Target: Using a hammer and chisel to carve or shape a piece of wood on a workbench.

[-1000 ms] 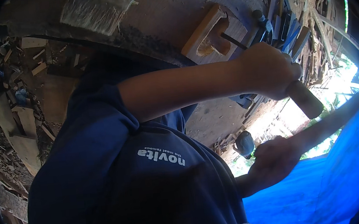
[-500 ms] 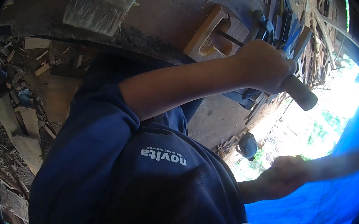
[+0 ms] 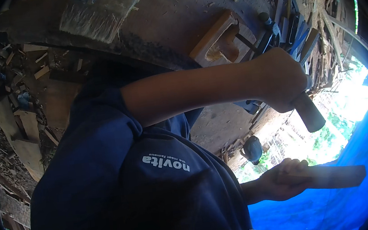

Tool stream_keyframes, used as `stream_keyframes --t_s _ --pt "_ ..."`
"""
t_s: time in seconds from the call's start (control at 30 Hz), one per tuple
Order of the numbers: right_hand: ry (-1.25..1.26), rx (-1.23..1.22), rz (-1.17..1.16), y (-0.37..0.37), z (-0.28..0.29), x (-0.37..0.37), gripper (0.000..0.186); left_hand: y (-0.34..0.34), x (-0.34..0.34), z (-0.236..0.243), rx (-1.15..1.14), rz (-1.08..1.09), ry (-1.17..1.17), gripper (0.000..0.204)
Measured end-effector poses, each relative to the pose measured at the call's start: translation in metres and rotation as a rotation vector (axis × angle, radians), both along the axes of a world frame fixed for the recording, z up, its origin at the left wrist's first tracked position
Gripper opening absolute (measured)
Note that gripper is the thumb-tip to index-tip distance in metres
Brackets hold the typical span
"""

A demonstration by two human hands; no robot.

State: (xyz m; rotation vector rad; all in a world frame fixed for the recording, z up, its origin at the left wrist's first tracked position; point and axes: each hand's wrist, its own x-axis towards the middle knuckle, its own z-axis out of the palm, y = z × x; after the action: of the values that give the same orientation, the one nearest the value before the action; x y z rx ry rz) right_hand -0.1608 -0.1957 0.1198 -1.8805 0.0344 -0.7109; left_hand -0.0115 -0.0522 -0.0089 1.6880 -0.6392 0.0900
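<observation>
My left hand (image 3: 281,80) is closed around a chisel (image 3: 245,42), whose dark shaft runs from the fist toward a carved wooden block (image 3: 212,40). The thick wooden handle end sticks out below the fist. A hollow is cut into the block, with pale wood showing inside; whether the blade tip touches it is hard to tell. Lower right, my right hand (image 3: 285,180) grips one end of a thick wooden stick (image 3: 338,176), held apart from the chisel handle.
The block rests on a dusty brown work surface (image 3: 168,9). On it, upper left, lies a pale, rough-grained piece (image 3: 97,16). Beyond the block are a bottle (image 3: 268,21) and several wood strips. Offcuts (image 3: 28,127) litter the left side. A blue sheet (image 3: 319,208) hangs lower right.
The wooden stick in my right hand has drawn back left and slightly down. My left hand and the chisel handle have shifted a little downward. The block stays nearly in place.
</observation>
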Motion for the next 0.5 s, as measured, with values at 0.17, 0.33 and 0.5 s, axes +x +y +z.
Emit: stream_keyframes --t_s 0.17,0.33,0.5 --pt "-0.008 0.073 0.166 -0.001 -0.003 0.000 0.034 -0.006 0.003 0.005 -0.164 0.212 -0.078 0.023" --pt "0.025 0.097 0.151 0.000 0.001 0.003 0.034 -0.003 0.006 0.015 -0.089 0.051 -0.017 0.025" --pt "-0.006 0.054 -0.050 0.015 -0.003 0.009 0.035 -0.011 0.014 0.011 -0.072 0.074 -0.058 0.028"
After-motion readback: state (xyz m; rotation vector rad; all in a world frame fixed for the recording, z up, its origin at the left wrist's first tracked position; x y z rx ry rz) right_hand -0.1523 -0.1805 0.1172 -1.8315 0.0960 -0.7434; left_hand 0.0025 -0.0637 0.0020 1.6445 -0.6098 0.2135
